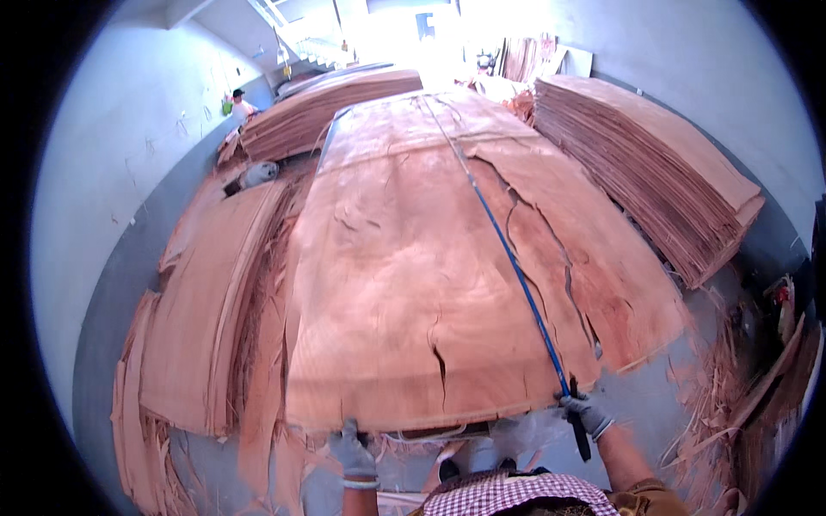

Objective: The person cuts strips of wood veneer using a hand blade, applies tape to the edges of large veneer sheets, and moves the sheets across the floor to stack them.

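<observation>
Clasping the rod (516, 267) by its dark handle (578, 434) in a wrapped right grip (587, 414); pointing it forward over the veneer (387, 284), spread ahead of both grips. Resting left grip (354, 453) at the near edge; cannot tell whether pinching. Apparently aligning the veneer; next calling for steering the rod clear of cracks (595, 344) beyond right grip.

2 hands (353, 451), grey gloves (588, 416); purple-white checked garment (520, 495); brown right sleeve (651, 499).
</observation>
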Demonstrator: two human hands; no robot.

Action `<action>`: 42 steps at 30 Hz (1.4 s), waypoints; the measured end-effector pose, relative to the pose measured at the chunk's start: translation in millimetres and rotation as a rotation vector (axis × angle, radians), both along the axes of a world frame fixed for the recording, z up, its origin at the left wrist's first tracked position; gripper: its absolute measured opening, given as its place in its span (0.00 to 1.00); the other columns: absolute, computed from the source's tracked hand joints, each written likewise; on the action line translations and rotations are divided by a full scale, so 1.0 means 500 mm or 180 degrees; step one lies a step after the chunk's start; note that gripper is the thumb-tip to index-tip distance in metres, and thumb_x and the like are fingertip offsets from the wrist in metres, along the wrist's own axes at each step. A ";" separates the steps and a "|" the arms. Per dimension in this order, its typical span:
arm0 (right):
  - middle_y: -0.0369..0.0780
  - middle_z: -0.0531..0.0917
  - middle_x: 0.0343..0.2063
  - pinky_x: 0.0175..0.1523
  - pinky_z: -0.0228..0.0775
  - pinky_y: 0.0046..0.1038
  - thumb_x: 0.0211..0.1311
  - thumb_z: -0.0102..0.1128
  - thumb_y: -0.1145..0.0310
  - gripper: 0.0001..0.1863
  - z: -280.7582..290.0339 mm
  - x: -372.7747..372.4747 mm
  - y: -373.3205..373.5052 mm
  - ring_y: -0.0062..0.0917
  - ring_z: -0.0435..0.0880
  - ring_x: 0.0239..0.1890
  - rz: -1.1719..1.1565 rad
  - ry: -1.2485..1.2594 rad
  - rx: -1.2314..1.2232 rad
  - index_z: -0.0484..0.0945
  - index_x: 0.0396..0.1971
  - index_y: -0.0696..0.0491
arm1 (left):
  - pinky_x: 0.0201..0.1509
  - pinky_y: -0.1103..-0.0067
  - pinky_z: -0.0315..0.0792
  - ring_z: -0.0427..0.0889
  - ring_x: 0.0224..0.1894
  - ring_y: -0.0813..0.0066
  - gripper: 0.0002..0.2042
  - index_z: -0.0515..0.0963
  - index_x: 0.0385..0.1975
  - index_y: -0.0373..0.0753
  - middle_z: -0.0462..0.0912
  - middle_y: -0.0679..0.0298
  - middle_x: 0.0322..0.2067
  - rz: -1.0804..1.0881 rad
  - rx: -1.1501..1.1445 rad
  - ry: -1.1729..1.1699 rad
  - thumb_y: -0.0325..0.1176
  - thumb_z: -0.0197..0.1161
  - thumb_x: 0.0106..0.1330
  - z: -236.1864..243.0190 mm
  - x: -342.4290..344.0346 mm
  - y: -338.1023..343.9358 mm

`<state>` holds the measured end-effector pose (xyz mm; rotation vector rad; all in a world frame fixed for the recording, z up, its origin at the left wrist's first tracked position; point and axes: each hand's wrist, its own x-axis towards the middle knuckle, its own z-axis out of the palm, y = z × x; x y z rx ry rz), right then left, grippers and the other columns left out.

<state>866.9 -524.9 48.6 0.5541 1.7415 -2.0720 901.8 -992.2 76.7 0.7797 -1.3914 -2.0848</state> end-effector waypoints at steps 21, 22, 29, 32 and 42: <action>0.30 0.73 0.15 0.21 0.63 0.20 0.54 0.61 0.70 0.06 0.027 -0.100 -0.039 0.15 0.70 0.15 -0.0130 0.0995 0.0739 0.76 0.28 0.56 | 0.24 0.81 0.73 0.75 0.29 0.78 0.12 0.72 0.42 0.40 0.76 0.66 0.35 0.0092 0.0196 -0.0130 0.30 0.61 0.61 -0.091 -0.086 0.005; 0.32 0.75 0.18 0.23 0.65 0.20 0.54 0.62 0.69 0.06 0.030 -0.085 -0.025 0.15 0.72 0.18 -0.0137 0.0599 0.0468 0.77 0.28 0.56 | 0.23 0.81 0.73 0.75 0.29 0.78 0.11 0.72 0.42 0.40 0.77 0.65 0.35 -0.0017 0.0275 -0.0102 0.30 0.61 0.61 -0.079 -0.060 0.011; 0.33 0.76 0.24 0.29 0.68 0.21 0.48 0.68 0.63 0.14 -0.012 0.052 0.114 0.18 0.73 0.24 0.0134 0.0444 0.0887 0.78 0.32 0.55 | 0.33 0.76 0.79 0.80 0.37 0.71 0.13 0.72 0.46 0.40 0.78 0.60 0.42 -0.0289 0.0609 -0.0024 0.34 0.58 0.63 -0.089 0.008 -0.009; 0.33 0.75 0.25 0.29 0.66 0.20 0.48 0.67 0.63 0.15 0.011 0.064 0.173 0.17 0.72 0.26 -0.0217 0.0219 0.0448 0.77 0.34 0.53 | 0.52 0.73 0.74 0.77 0.48 0.67 0.17 0.70 0.51 0.37 0.76 0.56 0.47 -0.0710 0.1193 0.0412 0.35 0.56 0.64 -0.114 -0.026 -0.051; 0.30 0.76 0.36 0.34 0.64 0.15 0.51 0.64 0.64 0.30 0.052 0.005 0.261 0.13 0.71 0.32 -0.0401 0.0052 0.0011 0.68 0.56 0.54 | 0.49 0.71 0.76 0.76 0.46 0.66 0.17 0.67 0.51 0.34 0.73 0.58 0.47 -0.0141 -0.0425 0.0155 0.34 0.56 0.64 0.018 -0.070 -0.011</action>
